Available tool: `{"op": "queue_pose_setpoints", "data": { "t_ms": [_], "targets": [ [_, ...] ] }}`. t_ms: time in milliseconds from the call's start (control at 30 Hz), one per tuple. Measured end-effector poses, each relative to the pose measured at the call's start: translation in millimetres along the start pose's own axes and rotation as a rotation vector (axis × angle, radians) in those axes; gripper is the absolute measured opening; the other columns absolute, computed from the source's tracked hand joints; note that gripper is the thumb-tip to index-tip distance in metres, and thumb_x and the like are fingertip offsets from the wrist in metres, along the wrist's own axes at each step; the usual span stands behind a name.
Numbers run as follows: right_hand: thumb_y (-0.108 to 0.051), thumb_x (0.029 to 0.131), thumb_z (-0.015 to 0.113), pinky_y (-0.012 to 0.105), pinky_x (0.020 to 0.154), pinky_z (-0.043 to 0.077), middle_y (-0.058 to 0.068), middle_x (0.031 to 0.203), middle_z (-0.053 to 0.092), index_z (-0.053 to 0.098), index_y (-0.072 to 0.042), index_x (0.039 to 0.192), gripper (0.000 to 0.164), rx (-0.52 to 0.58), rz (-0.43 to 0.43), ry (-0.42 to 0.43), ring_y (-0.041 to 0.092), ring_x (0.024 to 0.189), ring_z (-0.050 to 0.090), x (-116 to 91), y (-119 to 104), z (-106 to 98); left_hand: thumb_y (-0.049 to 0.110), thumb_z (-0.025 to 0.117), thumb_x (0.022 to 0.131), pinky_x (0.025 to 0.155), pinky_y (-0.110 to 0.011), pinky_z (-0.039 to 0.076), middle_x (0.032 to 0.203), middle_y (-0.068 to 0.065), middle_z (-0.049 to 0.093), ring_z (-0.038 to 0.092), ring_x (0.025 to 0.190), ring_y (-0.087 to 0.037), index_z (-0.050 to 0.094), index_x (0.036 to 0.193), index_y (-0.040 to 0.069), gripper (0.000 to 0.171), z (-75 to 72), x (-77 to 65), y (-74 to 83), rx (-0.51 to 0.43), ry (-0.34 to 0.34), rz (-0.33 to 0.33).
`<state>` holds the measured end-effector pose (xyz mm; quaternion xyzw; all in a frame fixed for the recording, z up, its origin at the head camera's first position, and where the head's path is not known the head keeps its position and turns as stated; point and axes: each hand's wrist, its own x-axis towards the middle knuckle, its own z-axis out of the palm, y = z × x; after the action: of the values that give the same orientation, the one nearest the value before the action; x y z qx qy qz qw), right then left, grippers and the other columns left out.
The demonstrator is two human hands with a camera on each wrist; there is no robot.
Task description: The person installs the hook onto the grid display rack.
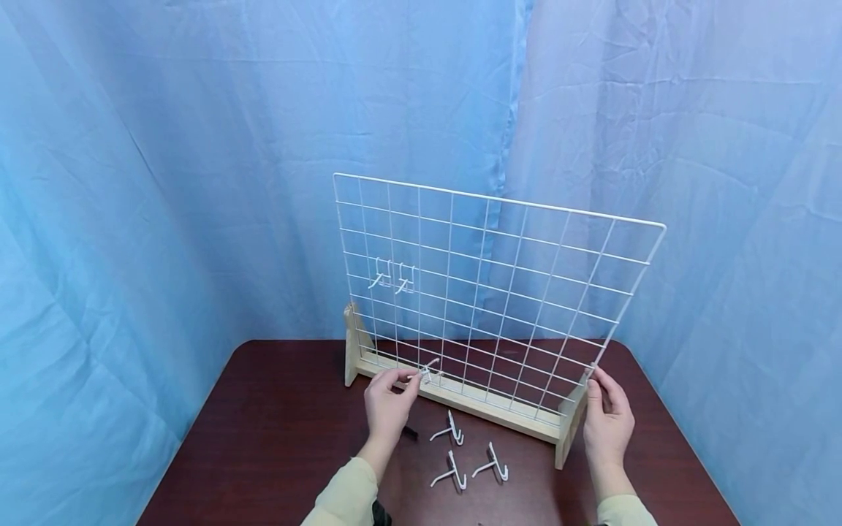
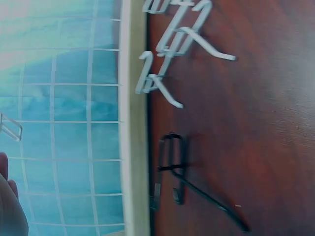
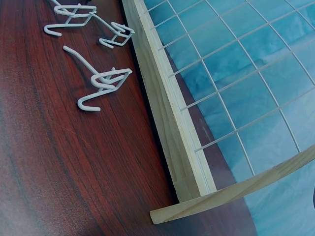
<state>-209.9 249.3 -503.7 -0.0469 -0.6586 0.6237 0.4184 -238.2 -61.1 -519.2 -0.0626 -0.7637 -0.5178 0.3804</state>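
My left hand (image 1: pixel 389 405) pinches a white wire hook (image 1: pixel 427 370) between thumb and fingers, in front of the lower part of the white wire grid panel (image 1: pixel 487 199). In the left wrist view, part of that hook (image 2: pixel 11 129) shows beyond the fingers. At the panel's right edge, just above the wooden stand's end support (image 1: pixel 571 420), my right hand (image 1: pixel 610 420) holds the panel, thumb on the near side. Two white hooks, one left (image 1: pixel 379 277) and one right (image 1: pixel 404 283), hang side by side on the panel's left half.
Three white hooks lie on the dark red-brown table (image 1: pixel 276 438): one near the stand (image 1: pixel 449 431), one nearer me (image 1: pixel 451 473), one further right (image 1: pixel 492 466). A black hook (image 2: pixel 172 169) lies partly behind my left hand. Blue curtains (image 1: pixel 230 146) surround the table.
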Motion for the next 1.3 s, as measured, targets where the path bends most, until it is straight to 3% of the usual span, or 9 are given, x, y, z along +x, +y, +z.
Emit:
{"op": "queue_pose_setpoints", "data": {
  "t_ms": [167, 500, 833, 1167, 1300],
  "targets": [
    [0.007, 0.096, 0.056, 0.01, 0.085, 0.047, -0.013, 0.11, 0.068, 0.063, 0.011, 0.122, 0.027, -0.015, -0.01, 0.0, -0.004, 0.101, 0.063, -1, -2, 0, 0.013, 0.082, 0.079, 0.065, -0.031, 0.047, 0.076, 0.008, 0.071, 0.063, 0.074, -0.016, 0.079, 0.084, 0.015, 0.007, 1.3, 12.9, 11.3, 0.029, 0.046, -0.038],
    [0.006, 0.096, 0.057, 0.011, 0.085, 0.048, -0.008, 0.111, 0.069, 0.064, 0.009, 0.122, 0.027, -0.012, -0.014, 0.003, -0.004, 0.101, 0.063, -1, -1, 0, 0.012, 0.08, 0.08, 0.066, -0.038, 0.048, 0.071, 0.003, 0.069, 0.062, 0.074, -0.019, 0.079, 0.083, 0.01, 0.004, 8.7, 34.8, 39.1, 0.016, 0.157, -0.081],
    [0.005, 0.097, 0.056, 0.01, 0.085, 0.047, -0.018, 0.108, 0.066, 0.061, 0.013, 0.122, 0.027, -0.023, -0.007, -0.007, -0.005, 0.101, 0.062, -1, -2, 0, 0.012, 0.083, 0.078, 0.061, -0.03, 0.046, 0.068, 0.004, 0.069, 0.061, 0.07, -0.017, 0.079, 0.081, 0.011, 0.005, 19.5, 55.3, 59.8, -0.055, 0.27, -0.116],
    [0.005, 0.097, 0.057, 0.01, 0.085, 0.047, -0.019, 0.109, 0.066, 0.062, 0.011, 0.123, 0.028, -0.031, -0.001, -0.01, -0.005, 0.102, 0.062, -1, -3, 0, 0.016, 0.082, 0.081, 0.057, -0.026, 0.046, 0.072, 0.005, 0.07, 0.063, 0.067, -0.013, 0.08, 0.085, 0.012, 0.006, 25.4, 69.1, 72.5, -0.057, 0.28, -0.161],
    [0.006, 0.097, 0.057, 0.011, 0.085, 0.047, -0.017, 0.109, 0.066, 0.062, 0.01, 0.123, 0.028, -0.032, 0.0, -0.01, -0.005, 0.102, 0.062, -1, -3, -1, 0.017, 0.082, 0.081, 0.057, -0.029, 0.046, 0.073, 0.004, 0.071, 0.064, 0.068, -0.013, 0.08, 0.086, 0.011, 0.008, 26.5, 77.1, 77.4, -0.033, 0.289, -0.14]
  ]
}}
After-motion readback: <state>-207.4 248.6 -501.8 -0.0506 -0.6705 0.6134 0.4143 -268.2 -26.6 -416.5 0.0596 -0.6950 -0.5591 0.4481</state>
